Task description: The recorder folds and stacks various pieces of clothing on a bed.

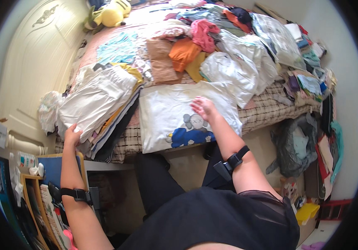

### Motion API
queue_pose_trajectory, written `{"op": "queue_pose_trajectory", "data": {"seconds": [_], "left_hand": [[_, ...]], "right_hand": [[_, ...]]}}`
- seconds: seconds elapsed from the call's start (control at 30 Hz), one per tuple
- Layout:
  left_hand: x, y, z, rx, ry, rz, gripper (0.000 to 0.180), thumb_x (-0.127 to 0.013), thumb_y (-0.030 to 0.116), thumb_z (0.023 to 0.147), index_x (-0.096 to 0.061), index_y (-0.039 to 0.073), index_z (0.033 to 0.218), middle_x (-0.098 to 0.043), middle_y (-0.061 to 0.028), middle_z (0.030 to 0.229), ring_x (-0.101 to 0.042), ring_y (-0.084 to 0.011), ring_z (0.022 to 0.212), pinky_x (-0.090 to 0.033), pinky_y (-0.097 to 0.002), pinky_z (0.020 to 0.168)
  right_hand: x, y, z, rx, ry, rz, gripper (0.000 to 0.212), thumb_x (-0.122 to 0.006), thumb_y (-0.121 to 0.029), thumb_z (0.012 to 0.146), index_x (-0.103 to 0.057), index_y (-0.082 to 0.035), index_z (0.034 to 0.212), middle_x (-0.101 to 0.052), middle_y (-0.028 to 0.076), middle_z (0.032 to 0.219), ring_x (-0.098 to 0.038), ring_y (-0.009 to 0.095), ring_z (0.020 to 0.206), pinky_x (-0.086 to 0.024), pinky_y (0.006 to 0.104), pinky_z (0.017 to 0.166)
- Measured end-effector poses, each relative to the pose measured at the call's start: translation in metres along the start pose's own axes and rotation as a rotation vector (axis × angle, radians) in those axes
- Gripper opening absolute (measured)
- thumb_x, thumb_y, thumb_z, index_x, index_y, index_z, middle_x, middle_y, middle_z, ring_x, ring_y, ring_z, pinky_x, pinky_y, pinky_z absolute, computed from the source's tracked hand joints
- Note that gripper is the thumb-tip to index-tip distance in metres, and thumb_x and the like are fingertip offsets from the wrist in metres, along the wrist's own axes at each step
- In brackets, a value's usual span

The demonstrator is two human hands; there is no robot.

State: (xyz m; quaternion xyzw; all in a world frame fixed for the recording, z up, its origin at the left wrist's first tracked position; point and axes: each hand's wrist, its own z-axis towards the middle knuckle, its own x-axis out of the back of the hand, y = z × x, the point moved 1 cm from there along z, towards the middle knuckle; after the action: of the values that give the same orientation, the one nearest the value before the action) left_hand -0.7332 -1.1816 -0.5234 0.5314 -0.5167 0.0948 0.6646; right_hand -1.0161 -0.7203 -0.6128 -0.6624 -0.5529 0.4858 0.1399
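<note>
A pile of folded clothes (111, 135) stands at the left of the bed, with a white folded garment (97, 96) on top. My left hand (73, 134) is closed on that garment's near corner, fingers pinching the cloth. In front of me a white T-shirt (158, 110) lies spread at the bed's edge, its grey and blue cartoon print toward me. My right hand (203, 108) is over the T-shirt, palm partly up and fingers apart, holding nothing. Whether it touches the cloth I cannot tell.
Loose clothes, among them an orange piece (185, 54) and a pink one (204, 35), are heaped farther back. White garments (229, 71) lie to the right. A dark plastic bag (296, 143) stands on the floor at right; a desk with a keyboard (51, 212) is at lower left.
</note>
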Motion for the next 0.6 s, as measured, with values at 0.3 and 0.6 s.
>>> {"op": "queue_pose_trajectory", "data": {"seconds": [0.3,0.6], "left_hand": [[-0.032,0.091,-0.041,-0.398,0.161,0.34,0.041,-0.063,0.017,0.068,-0.053,0.003,0.105,-0.037,-0.0226,0.117,-0.037,-0.0338,0.11,-0.031,-0.0345,0.093],[-0.148,0.17,-0.126,-0.567,-0.179,0.03,0.033,-0.063,0.015,0.067,-0.057,0.003,0.097,-0.049,-0.0175,0.107,-0.044,-0.0297,0.105,-0.034,-0.0342,0.09]], "right_hand": [[0.216,-0.074,0.015,0.446,0.975,-0.357,0.043,-0.063,-0.013,0.069,-0.045,-0.001,0.106,-0.053,0.012,0.102,-0.054,0.02,0.086,-0.042,0.0343,0.078],[0.227,-0.097,0.04,0.273,0.447,-0.153,0.045,-0.07,-0.015,0.066,-0.051,0.005,0.102,-0.057,0.012,0.097,-0.058,0.022,0.08,-0.047,0.0328,0.068]]}}
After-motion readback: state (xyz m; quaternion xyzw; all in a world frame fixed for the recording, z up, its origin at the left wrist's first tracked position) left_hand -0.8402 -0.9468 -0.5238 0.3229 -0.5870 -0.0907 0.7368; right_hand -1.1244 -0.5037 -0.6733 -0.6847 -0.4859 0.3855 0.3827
